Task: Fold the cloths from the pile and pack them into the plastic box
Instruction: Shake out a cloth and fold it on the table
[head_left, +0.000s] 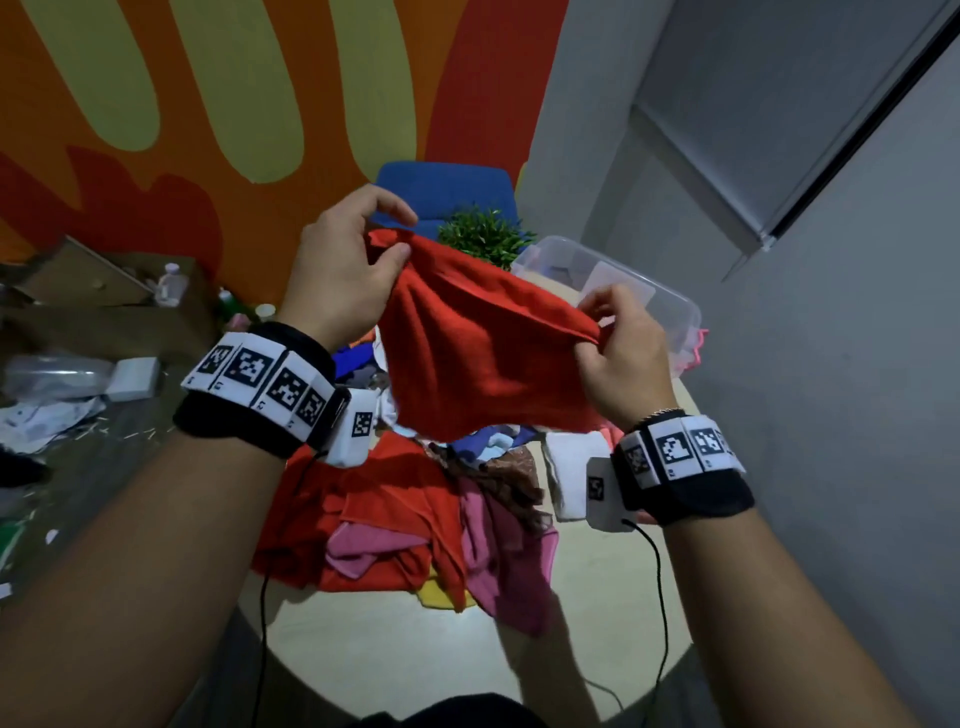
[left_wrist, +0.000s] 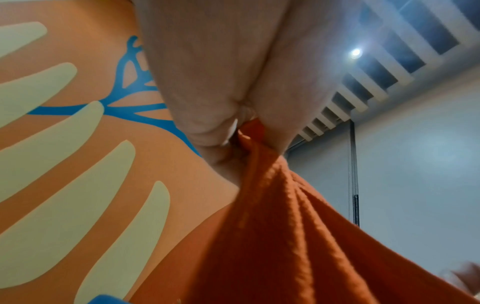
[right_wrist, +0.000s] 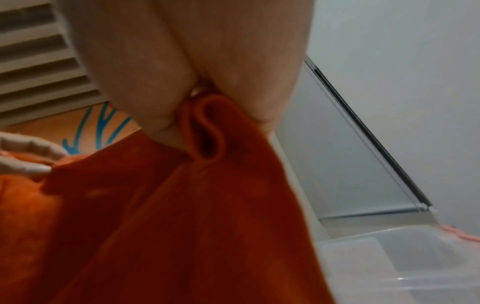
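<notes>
Head view: red cloth (head_left: 483, 353) held up in the air above the pile (head_left: 415, 519), stretched between both hands. Left hand (head_left: 343, 270) at 10 o'clock of the cloth, thumb and fingers pinching one top corner. Right hand (head_left: 623, 358) at 3 o'clock, fingers curled and pinching the opposite corner. Pile of red, pink, blue and white cloths lying on the round pale surface (head_left: 415, 639), directly below the raised cloth. Clear plastic box (head_left: 670, 306) standing on the surface at 1 o'clock of the pile, partly hidden behind the right hand. Green plant (head_left: 483, 234) and blue chair (head_left: 441, 192) beyond the cloth at 12 o'clock.

Left wrist view: left hand (left_wrist: 221, 92) clamped on a bunched corner of the cloth (left_wrist: 285, 236), fabric hanging away toward 5 o'clock.

Right wrist view: right hand (right_wrist: 207, 72) nipped on a rolled edge of the cloth (right_wrist: 194, 216); fingertips of the left hand (right_wrist: 26, 156) gripping the far corner at 9 o'clock; box (right_wrist: 415, 257) at 4 o'clock.
</notes>
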